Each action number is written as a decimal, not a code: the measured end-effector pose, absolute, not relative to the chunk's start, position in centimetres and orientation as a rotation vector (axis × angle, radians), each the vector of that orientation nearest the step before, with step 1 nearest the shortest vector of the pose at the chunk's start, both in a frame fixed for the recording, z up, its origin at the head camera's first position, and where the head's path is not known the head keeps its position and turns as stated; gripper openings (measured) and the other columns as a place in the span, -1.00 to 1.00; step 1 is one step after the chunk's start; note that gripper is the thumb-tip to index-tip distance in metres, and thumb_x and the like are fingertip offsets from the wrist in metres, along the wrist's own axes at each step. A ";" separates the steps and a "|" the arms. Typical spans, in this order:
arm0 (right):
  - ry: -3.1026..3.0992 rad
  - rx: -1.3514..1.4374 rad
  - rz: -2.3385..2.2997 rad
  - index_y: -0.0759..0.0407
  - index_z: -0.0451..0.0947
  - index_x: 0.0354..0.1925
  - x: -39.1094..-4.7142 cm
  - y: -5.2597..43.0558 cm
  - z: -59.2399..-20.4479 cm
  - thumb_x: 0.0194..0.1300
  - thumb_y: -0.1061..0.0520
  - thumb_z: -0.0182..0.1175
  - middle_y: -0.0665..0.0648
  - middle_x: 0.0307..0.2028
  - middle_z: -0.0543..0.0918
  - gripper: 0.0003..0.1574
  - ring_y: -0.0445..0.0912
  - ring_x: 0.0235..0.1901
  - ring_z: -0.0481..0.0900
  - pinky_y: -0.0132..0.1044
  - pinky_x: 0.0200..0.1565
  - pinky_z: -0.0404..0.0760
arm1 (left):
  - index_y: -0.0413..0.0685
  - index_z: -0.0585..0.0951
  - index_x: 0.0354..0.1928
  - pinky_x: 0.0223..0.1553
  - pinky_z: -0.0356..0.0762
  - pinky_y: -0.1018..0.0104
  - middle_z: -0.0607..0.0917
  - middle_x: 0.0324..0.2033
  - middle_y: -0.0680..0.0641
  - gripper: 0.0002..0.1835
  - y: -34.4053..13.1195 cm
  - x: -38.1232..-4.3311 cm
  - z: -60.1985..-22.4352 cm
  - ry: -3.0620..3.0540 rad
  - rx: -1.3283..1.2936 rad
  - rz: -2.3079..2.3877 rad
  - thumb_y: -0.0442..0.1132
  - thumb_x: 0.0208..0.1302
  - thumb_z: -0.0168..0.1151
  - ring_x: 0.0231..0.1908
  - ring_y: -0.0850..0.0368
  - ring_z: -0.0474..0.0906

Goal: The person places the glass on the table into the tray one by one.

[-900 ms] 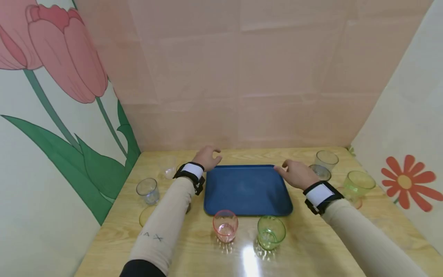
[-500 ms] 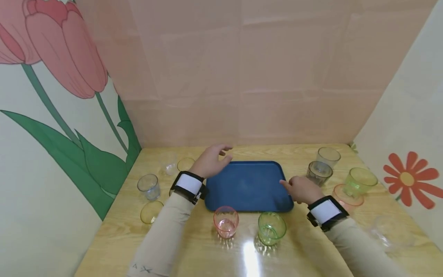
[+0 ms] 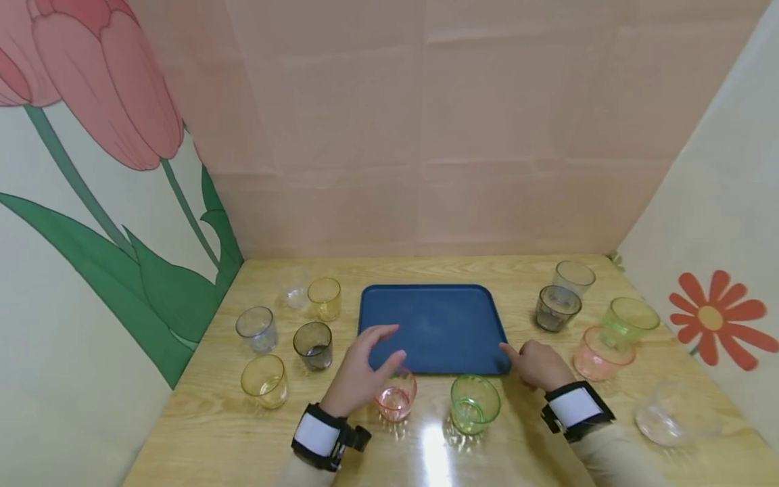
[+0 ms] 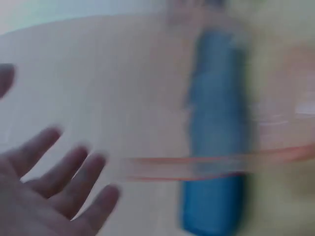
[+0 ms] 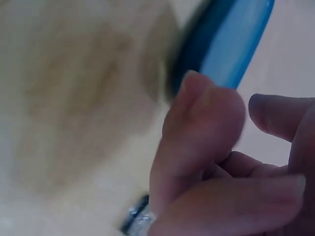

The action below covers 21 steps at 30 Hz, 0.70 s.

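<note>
My left hand [image 3: 358, 379], fingers spread and thumb apart, is just left of the pink glass [image 3: 395, 399] and overlaps its rim in the head view. Nothing is in its grasp. The left wrist view is blurred and shows the fingers [image 4: 74, 182] apart from the reddish rim. By the right edge of the blue tray [image 3: 432, 328] is my right hand [image 3: 538, 365], its fingers loosely bent around nothing. In the right wrist view a gap separates thumb and fingers; whether a fingertip touches the tray I cannot tell. A green glass [image 3: 475, 404] stands in front of the tray.
On the left of the wooden table [image 3: 201, 439] stand several glasses, including a smoky one [image 3: 313, 346] and a yellow one [image 3: 265, 382]. To the right are a dark glass [image 3: 556, 309], a pink one [image 3: 602, 355] and a clear one [image 3: 663, 416]. A pink wall [image 3: 420, 135] closes off the back.
My left hand has come from the tray's far left corner toward me, to the pink glass. The right hand has moved nearer along the tray's right side. The tray and glasses stay put.
</note>
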State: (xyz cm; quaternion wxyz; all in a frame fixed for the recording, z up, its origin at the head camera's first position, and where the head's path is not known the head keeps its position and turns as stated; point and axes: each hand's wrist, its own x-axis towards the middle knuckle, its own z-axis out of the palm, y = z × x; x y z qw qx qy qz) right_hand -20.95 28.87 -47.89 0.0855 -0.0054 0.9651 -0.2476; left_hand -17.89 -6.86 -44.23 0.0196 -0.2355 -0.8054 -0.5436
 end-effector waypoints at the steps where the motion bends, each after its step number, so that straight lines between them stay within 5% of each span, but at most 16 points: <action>1: 2.880 0.009 -0.741 0.13 0.40 -0.78 -20.8 29.0 -48.2 0.58 -0.21 -0.05 -0.02 -0.85 0.40 -0.18 -0.09 -0.75 0.41 -0.21 -0.54 0.41 | 0.01 0.40 0.45 0.30 0.38 -0.15 0.43 0.37 -0.06 -0.41 -6.9 -17.4 -45.3 -2.491 -0.694 -1.728 -0.07 0.45 0.27 0.35 -0.07 0.36; 12: 2.887 0.062 -0.818 0.12 0.40 -0.76 -20.9 29.4 -50.4 0.53 -0.22 0.01 -0.01 -0.83 0.39 -0.24 -0.08 -0.75 0.40 -0.21 -0.57 0.36 | -0.04 -0.13 0.63 0.39 0.21 -0.16 0.18 0.51 -0.29 0.36 -6.5 -14.5 -51.4 -2.456 -0.527 -2.065 -0.15 -0.04 0.68 0.48 -0.19 0.17; 21: 2.929 0.058 -0.810 0.10 0.39 -0.72 -21.0 29.6 -51.2 0.51 -0.07 0.06 -0.02 -0.79 0.41 -0.36 -0.09 -0.73 0.39 -0.22 -0.59 0.33 | -0.18 0.25 0.43 0.36 0.32 -0.06 0.45 0.33 -0.24 -0.01 -6.5 -14.4 -53.1 -2.455 -0.455 -1.997 -0.24 0.00 0.64 0.35 -0.21 0.37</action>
